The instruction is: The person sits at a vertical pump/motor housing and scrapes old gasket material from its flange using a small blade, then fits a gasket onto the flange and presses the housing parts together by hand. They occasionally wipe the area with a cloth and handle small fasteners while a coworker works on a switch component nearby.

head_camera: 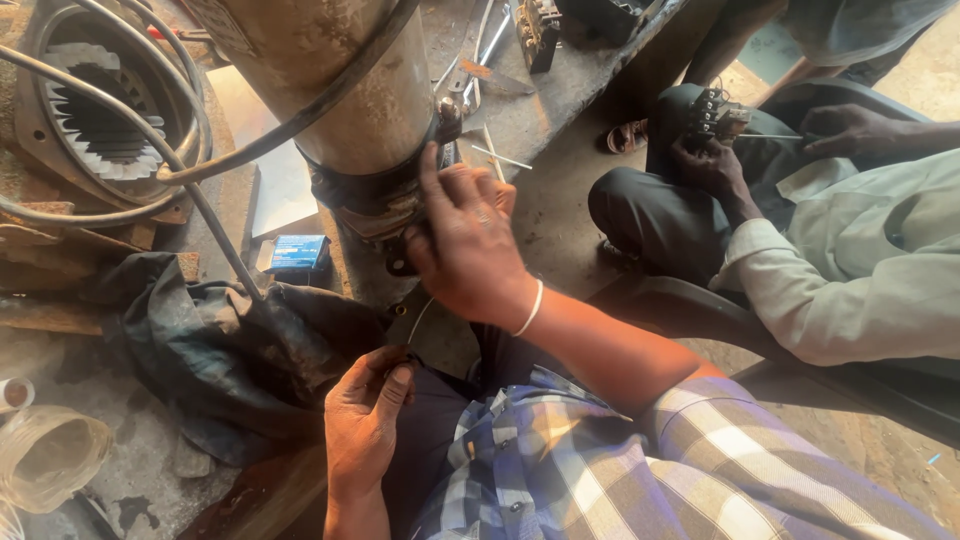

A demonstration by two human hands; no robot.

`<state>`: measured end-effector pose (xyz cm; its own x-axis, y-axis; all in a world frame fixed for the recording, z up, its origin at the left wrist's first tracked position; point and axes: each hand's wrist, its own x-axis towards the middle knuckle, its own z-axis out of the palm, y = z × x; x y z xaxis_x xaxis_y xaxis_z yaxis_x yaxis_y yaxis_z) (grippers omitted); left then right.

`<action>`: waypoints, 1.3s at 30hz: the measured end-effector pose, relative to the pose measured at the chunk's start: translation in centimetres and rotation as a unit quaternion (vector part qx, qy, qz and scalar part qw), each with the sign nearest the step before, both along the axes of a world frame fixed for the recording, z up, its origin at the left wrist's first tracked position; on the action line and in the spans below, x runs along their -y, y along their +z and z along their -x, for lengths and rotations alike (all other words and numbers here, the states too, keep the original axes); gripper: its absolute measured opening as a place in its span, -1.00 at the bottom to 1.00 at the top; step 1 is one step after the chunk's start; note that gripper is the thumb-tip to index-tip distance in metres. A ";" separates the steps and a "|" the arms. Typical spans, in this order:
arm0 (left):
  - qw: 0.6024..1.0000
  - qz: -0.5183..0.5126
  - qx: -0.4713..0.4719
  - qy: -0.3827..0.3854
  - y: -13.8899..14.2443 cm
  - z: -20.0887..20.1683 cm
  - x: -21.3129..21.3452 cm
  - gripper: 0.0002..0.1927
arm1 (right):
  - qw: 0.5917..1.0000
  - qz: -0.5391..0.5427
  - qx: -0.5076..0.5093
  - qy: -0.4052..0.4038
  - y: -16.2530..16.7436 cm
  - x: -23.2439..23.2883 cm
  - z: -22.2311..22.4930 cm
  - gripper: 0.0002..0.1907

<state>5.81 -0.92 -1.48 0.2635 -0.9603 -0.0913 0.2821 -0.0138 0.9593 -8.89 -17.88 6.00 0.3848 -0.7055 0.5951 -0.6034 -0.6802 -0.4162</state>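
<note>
A large dusty metal cylinder point(340, 90), like a pump motor body, slants across a dirty workbench. My right hand point(465, 245) wraps around its dark lower end point(365, 205), fingers pressed on the collar. My left hand point(362, 415) sits lower, near my lap, pinching a thin wire point(418, 318) that runs up toward the cylinder's end. A white band circles my right wrist.
A slotted motor stator point(100, 110) with black cables lies at left. A small blue box point(298, 252), dark greasy cloth point(220, 350) and clear plastic jar point(45, 455) rest nearby. At right a seated person's hands point(715, 160) hold a small electrical part point(718, 118).
</note>
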 end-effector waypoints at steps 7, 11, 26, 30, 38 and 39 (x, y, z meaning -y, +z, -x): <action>1.000 -0.013 0.016 0.011 0.2 0.1 -0.2 -0.73 | 0.998 0.036 -0.057 -0.007 0.9 -1.1 -1.6 -0.16; 0.999 -0.014 0.028 0.012 0.2 -0.1 -0.6 -0.72 | 0.995 0.065 -0.013 0.080 0.8 -1.2 0.4 -0.24; 0.999 -0.041 0.009 0.030 -0.6 -0.7 -1.1 -0.70 | 0.996 -0.043 0.064 0.040 -0.5 0.1 1.0 -0.24; 0.999 -0.030 -0.002 0.024 -0.9 -0.7 -0.8 -0.70 | 0.999 0.008 0.021 0.023 0.8 -0.3 0.6 -0.24; 0.999 -0.025 0.010 0.024 -1.0 -1.1 -1.0 -0.69 | 0.984 0.104 -0.128 -0.072 2.2 -1.4 -2.3 -0.31; 0.999 -0.029 0.009 0.026 -1.0 -1.1 -1.0 -0.68 | 0.983 0.105 -0.136 -0.065 2.1 -1.6 -2.4 -0.31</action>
